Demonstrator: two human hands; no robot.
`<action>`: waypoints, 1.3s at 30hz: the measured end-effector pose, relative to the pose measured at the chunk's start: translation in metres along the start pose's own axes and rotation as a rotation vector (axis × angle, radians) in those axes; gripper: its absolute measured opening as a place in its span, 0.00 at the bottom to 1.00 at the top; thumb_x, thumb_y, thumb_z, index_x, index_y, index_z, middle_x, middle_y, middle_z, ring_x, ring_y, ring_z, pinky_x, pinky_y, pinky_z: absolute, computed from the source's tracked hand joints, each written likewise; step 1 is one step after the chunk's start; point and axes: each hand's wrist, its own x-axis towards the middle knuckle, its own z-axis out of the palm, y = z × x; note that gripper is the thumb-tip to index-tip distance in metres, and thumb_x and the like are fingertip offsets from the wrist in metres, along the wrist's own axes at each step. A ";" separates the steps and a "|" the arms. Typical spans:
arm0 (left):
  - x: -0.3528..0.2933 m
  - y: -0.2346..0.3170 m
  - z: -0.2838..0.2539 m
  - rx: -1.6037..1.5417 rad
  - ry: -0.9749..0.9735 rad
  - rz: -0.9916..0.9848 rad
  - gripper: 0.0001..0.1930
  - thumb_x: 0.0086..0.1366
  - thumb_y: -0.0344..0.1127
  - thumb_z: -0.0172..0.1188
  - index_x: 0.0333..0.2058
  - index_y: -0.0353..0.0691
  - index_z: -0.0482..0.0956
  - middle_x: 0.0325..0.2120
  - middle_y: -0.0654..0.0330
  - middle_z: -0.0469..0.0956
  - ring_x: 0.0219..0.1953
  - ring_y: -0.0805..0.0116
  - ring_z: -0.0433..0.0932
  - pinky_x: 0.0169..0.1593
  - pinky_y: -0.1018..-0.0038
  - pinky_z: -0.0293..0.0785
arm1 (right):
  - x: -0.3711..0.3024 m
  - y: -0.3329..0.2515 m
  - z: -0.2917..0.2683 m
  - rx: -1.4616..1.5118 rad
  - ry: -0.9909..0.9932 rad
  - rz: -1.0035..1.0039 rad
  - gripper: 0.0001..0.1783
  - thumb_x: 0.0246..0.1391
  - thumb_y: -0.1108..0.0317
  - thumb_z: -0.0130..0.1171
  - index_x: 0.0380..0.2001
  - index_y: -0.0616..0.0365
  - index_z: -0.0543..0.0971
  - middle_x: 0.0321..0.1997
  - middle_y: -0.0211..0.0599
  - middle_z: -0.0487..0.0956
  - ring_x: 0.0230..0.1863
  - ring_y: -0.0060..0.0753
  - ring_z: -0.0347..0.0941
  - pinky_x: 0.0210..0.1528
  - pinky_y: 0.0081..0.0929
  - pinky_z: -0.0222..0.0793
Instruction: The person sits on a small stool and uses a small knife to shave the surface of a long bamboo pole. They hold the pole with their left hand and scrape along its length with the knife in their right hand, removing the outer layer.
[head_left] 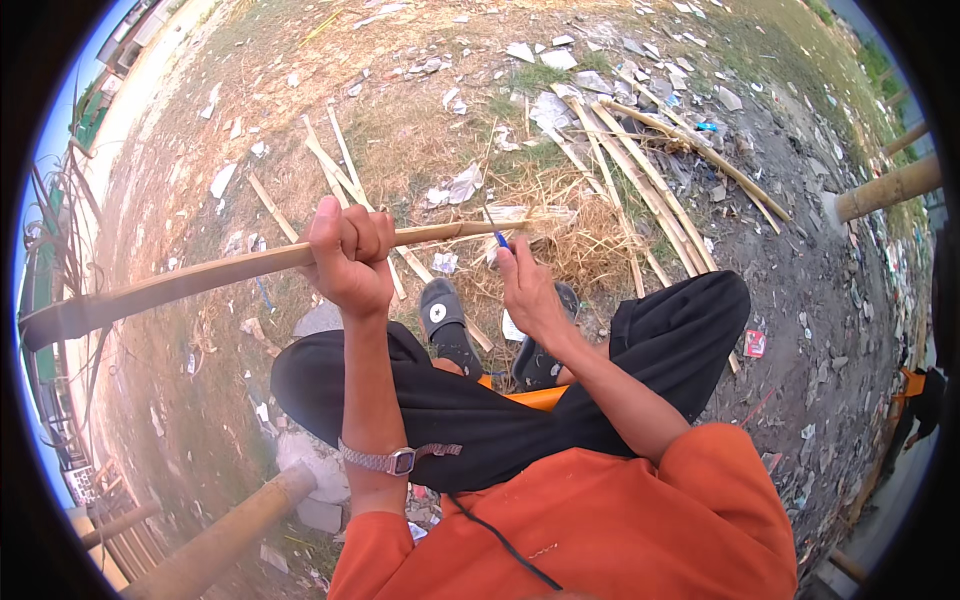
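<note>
My left hand (352, 255) is closed in a fist round a long split bamboo strip (200, 272). The strip runs from the far left edge to a thin end in front of my right hand. Closed round a small knife (501, 239), my right hand (532, 290) is close to that thin end. A bit of blue handle shows above the fingers, with a thin dark blade pointing away. Most of the handle is hidden in the hand. Whether the blade touches the strip, I cannot tell.
Pale shavings (590, 240) lie heaped beyond my feet. Several bamboo strips (650, 185) are strewn at the far right, others (340, 165) at the far left. Bamboo poles (890, 190) stand at right and lower left (225, 535). Litter covers the ground. I sit on something orange (538, 398).
</note>
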 end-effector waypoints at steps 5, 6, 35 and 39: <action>-0.001 -0.001 -0.005 -0.008 0.078 0.002 0.23 0.67 0.38 0.40 0.13 0.47 0.47 0.07 0.70 0.45 0.09 0.79 0.39 0.16 0.76 0.41 | 0.018 0.074 0.007 -0.314 0.014 0.103 0.22 0.63 0.54 0.36 0.37 0.65 0.67 0.24 0.65 0.74 0.31 0.68 0.70 0.36 0.56 0.63; -0.001 0.000 -0.005 -0.011 0.078 0.002 0.23 0.67 0.38 0.40 0.12 0.47 0.47 0.07 0.70 0.45 0.09 0.79 0.39 0.16 0.76 0.41 | 0.019 0.067 0.002 -0.284 0.062 0.056 0.20 0.63 0.54 0.37 0.36 0.64 0.67 0.21 0.65 0.72 0.29 0.69 0.69 0.33 0.56 0.62; -0.001 -0.005 0.011 0.018 0.237 0.113 0.24 0.67 0.37 0.44 0.12 0.47 0.47 0.07 0.70 0.45 0.10 0.80 0.39 0.15 0.77 0.40 | 0.040 0.074 0.027 -0.211 0.028 -0.015 0.21 0.64 0.52 0.34 0.39 0.59 0.66 0.28 0.65 0.74 0.32 0.72 0.69 0.40 0.58 0.63; 0.002 -0.003 0.000 0.024 0.250 0.101 0.24 0.67 0.39 0.44 0.13 0.48 0.47 0.07 0.70 0.45 0.11 0.80 0.39 0.17 0.76 0.40 | 0.044 0.062 0.019 -0.196 -0.051 -0.004 0.21 0.63 0.52 0.34 0.40 0.59 0.68 0.31 0.68 0.74 0.36 0.72 0.69 0.42 0.59 0.63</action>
